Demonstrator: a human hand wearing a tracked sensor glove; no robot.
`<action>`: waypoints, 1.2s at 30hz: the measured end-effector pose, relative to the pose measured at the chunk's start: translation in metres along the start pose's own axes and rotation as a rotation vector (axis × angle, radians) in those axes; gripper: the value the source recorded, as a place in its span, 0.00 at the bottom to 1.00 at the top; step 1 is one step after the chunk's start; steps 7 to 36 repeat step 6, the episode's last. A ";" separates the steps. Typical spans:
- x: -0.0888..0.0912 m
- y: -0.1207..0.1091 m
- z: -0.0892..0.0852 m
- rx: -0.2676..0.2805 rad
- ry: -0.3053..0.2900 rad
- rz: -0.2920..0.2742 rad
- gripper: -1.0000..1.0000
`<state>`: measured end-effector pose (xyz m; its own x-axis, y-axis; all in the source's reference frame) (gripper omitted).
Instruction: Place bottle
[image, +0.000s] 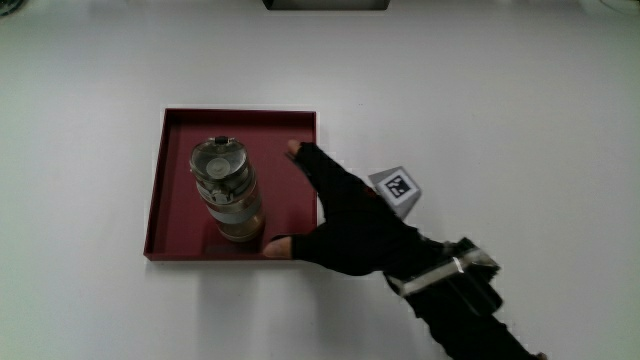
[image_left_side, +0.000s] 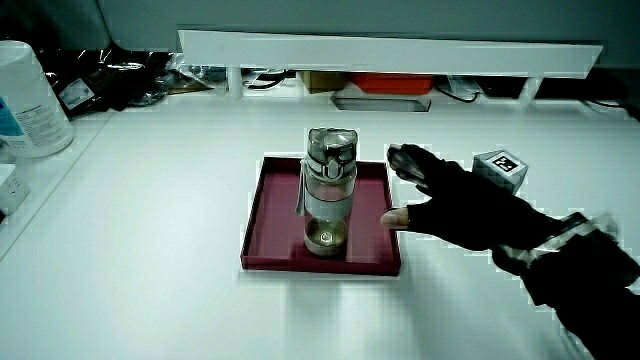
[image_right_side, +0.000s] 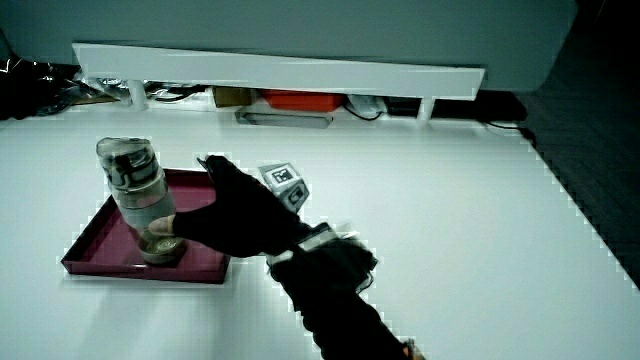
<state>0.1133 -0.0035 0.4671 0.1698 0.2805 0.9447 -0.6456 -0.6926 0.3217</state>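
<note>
Hand (image: 345, 215) low, palm down — thumb and fingers (image: 300, 153) spread apart, holding nothing; forearm (image: 470, 310) angled toward the person.

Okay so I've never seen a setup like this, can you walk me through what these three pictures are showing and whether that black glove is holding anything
There is no machine here: it is a person's hand in a black glove, with a small patterned cube fixed on its back. One picture looks straight down on the white table; the two side views look forward across it toward a low partition. On the table lies a dark red tray, and a clear bottle with a grey lid stands upright in it. The hand is beside the bottle, over the tray's rim, fingers spread and apart from the bottle, so it holds nothing. In a side view a white container stands at the table's edge.
</note>
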 end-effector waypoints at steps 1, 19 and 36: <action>-0.001 -0.004 0.004 0.008 -0.038 -0.007 0.00; -0.020 -0.023 0.020 -0.019 -0.120 -0.034 0.00; -0.020 -0.023 0.020 -0.019 -0.120 -0.034 0.00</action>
